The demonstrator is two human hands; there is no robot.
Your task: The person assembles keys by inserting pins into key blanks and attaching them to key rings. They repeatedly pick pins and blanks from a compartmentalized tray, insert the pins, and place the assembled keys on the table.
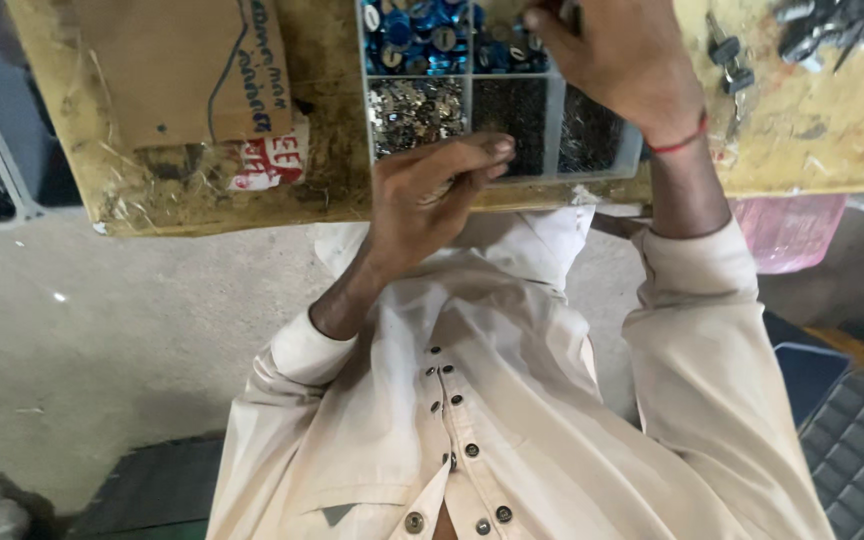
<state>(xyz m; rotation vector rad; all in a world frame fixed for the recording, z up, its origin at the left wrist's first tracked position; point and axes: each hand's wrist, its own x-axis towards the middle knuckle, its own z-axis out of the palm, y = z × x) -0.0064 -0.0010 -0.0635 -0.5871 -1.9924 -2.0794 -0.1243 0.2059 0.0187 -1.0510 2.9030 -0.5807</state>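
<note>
A clear plastic compartment box [555, 130] lies on a worn wooden table [832, 130]. Its cells hold blue round caps [422, 35], silvery small parts [415, 110] and dark small parts [510, 105]. My left hand [432, 190] hovers at the box's near edge with its fingers pinched together over the silvery and dark cells; nothing shows between them. My right hand [622, 60], with a red thread on its wrist, reaches over the box's far cells. Its fingertips curl at the frame's top edge, and whether they hold anything is hidden.
A piece of brown cardboard [182, 70] and a red-and-white packet [272, 160] lie on the table's left part. Dark keys and metal pieces [822, 30] sit at the far right. A pink object [787, 230] sits under the table edge. My cream shirt fills the bottom.
</note>
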